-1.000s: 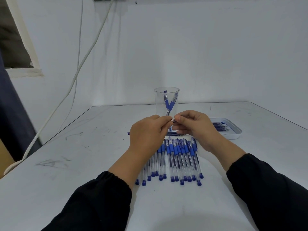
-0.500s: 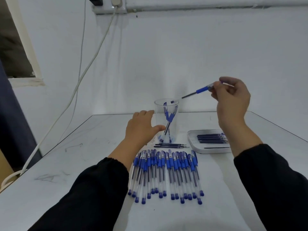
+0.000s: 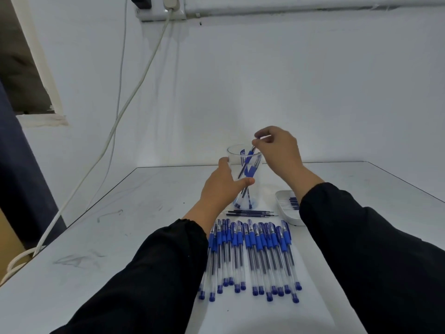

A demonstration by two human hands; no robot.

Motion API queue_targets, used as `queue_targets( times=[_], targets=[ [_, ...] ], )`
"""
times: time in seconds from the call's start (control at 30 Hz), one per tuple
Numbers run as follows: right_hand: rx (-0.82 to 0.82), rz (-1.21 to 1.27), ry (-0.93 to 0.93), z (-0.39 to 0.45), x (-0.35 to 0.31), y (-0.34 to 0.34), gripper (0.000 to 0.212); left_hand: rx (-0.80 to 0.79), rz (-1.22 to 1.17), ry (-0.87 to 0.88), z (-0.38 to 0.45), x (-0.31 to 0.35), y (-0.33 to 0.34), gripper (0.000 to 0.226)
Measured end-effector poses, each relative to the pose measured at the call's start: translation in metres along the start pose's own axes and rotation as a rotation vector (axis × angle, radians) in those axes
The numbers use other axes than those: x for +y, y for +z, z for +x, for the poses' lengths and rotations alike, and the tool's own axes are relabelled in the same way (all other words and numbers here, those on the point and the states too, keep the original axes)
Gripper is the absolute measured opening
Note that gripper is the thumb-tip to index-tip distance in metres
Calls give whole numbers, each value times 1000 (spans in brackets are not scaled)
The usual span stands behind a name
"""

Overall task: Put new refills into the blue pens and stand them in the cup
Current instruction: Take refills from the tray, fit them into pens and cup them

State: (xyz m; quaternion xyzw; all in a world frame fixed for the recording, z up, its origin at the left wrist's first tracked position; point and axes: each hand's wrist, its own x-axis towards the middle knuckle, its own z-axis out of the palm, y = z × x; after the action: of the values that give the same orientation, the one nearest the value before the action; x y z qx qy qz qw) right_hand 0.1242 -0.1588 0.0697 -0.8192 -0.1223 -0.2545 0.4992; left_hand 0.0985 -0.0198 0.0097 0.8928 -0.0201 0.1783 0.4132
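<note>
A clear plastic cup (image 3: 235, 153) stands at the middle of the table with a few blue pens leaning inside. My left hand (image 3: 222, 189) wraps around the cup's near left side. Above the rim, my right hand (image 3: 279, 148) pinches the top end of a blue pen (image 3: 248, 160) whose lower part is inside the cup. A row of several blue pens (image 3: 252, 256) lies flat in front of me. Two loose refills (image 3: 250, 213) lie between the row and the cup.
A white tray (image 3: 285, 210) with dark refills sits right of the cup, partly hidden by my right sleeve. A white cable (image 3: 115, 121) hangs from a wall socket down past the table's left edge. The table's right edge runs diagonally at the far right.
My right hand has come down from high at the right and lowered the pen into the cup. My left hand has closed around the cup. The camera has tilted up.
</note>
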Motion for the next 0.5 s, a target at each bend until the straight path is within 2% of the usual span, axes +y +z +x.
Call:
queue_targets(
  times=[0.1,0.27,0.33,0.5],
  targets=[
    [-55,-217,-23,-3,2,7,8,5,-44,2,0,0,0,86],
    [-123,-413,-39,-5,0,6,36,6,-54,4,-2,2,-1,85],
    [-111,-403,-61,-8,1,5,37,0,-59,-5,-3,4,-2,84],
    [24,-114,-120,-22,10,-6,27,-26,8,-37,-12,10,-8,77]
  ],
)
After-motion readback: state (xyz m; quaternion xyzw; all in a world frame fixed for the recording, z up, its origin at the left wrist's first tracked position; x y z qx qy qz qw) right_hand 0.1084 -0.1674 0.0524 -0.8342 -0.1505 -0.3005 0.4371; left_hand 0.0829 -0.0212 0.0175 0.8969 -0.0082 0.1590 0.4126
